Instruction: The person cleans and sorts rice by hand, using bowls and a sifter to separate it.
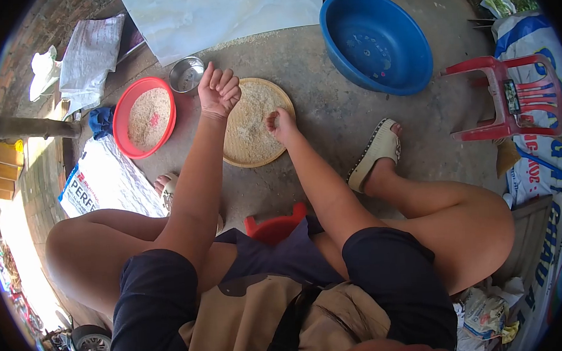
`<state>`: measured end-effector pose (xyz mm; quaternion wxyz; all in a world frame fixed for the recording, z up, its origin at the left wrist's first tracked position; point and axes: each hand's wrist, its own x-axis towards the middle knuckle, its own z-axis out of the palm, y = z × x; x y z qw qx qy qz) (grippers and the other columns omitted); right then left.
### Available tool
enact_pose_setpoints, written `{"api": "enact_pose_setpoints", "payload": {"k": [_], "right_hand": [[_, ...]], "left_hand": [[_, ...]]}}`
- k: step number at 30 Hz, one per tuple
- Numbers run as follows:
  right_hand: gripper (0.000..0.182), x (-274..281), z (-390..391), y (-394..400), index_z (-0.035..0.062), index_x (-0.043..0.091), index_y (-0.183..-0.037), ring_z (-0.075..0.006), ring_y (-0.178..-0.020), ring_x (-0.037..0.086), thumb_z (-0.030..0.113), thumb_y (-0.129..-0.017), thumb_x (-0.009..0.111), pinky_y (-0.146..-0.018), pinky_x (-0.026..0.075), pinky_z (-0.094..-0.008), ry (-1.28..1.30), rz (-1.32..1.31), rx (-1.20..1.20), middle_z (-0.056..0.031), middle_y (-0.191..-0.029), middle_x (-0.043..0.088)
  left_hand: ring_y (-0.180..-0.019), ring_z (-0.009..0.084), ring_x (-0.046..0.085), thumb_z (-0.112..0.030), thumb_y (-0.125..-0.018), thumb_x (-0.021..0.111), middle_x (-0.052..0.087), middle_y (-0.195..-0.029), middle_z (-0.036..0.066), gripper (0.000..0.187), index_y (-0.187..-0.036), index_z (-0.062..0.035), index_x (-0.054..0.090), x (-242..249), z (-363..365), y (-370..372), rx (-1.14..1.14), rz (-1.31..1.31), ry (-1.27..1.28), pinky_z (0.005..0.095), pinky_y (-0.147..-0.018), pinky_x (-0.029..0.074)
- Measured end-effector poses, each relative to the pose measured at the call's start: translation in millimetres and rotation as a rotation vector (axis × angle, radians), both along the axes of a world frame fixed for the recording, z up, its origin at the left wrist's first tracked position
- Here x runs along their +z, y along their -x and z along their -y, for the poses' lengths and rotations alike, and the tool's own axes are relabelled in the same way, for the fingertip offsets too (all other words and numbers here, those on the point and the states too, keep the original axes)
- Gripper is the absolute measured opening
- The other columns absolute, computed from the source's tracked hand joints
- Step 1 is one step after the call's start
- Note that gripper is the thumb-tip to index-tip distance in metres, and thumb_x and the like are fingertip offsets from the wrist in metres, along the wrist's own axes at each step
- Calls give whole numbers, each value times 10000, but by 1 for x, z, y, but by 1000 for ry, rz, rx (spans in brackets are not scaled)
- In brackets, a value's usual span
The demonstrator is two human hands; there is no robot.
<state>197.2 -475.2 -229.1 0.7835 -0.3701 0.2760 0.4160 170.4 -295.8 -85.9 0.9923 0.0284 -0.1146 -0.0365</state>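
A round woven tray (234, 154) lies on the ground between my feet, with pale grains (251, 116) spread over it. My left hand (220, 90) is raised over the tray's upper left edge, its fingers curled in; whatever it may hold is hidden. Over the right side of the tray, my right hand (280, 125) is also closed, with its fingertips bent inward and nothing identifiable between them. To the left stands a red basin (118, 124) holding more grains (149, 118). A small metal bowl (187, 74) sits just beyond it.
A large blue basin (376, 41) stands at the upper right, and a red plastic chair (498, 98) with a phone on it is farther right. A pale, shiny sheet (226, 15) lies beyond the tray. White sacks (111, 179) are on both sides.
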Motion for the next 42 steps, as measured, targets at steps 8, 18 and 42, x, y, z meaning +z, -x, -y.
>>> {"api": "enact_pose_setpoints", "payload": {"k": [8, 18, 42], "right_hand": [[323, -6, -1, -1, 132, 402, -614, -128, -420, 343, 299, -883, 467, -389, 269, -257, 21, 15, 25, -4, -519, 377], [356, 43, -45, -3, 123, 379, -554, -119, -368, 316, 255, -872, 467, -363, 250, -282, 225, 120, -78, 10, -472, 345], [364, 62, -14, 39, 53, 512, -1107, -320, -1095, 460, 220, -797, 604, -944, 372, -420, 844, 1963, 426, -120, -1186, 471]], "left_hand": [[-366, 112, 128, -278, -946, 353, 138, -426, -24, 551, -425, -147, 232, -24, 12, -6, 37, -329, -98, 259, -342, 123], [-530, 131, 472, -256, -965, 340, 490, -611, 48, 356, -808, -18, 554, -69, 24, 5, 424, -1154, -118, 259, -551, 482], [-1047, 314, 558, -272, -968, 333, 560, -1105, 192, 395, -1118, 58, 490, -117, 2, 50, 224, -925, -231, 401, -954, 464]]}}
